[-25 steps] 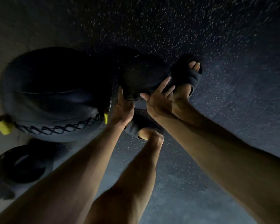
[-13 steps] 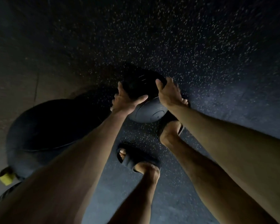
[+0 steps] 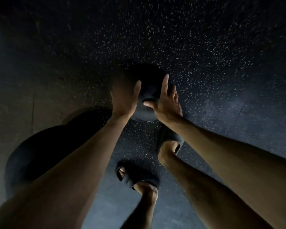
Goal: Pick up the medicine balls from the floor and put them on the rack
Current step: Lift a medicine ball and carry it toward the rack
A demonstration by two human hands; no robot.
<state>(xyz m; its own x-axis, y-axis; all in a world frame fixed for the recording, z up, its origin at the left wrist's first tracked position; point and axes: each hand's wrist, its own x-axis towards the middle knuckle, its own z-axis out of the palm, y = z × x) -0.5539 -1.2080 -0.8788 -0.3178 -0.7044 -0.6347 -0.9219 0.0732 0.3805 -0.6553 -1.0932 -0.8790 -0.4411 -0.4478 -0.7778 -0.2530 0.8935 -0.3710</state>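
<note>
A small dark medicine ball (image 3: 148,90) was squeezed between the left hand (image 3: 124,98) and right hand (image 3: 165,103), palms and straightened fingers flat on opposite sides of it, probably since it looked too wide for a one-handed grip; a larger ball (image 3: 40,154) sat to its lower left.

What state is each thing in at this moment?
Small medicine ball: clasped between both hands; lift-off unclear.
Left hand: pressing ball's left side.
Right hand: fingers straight, pressing ball's right side.
Large medicine ball: resting on floor, untouched.
Sandals: both worn.
</note>
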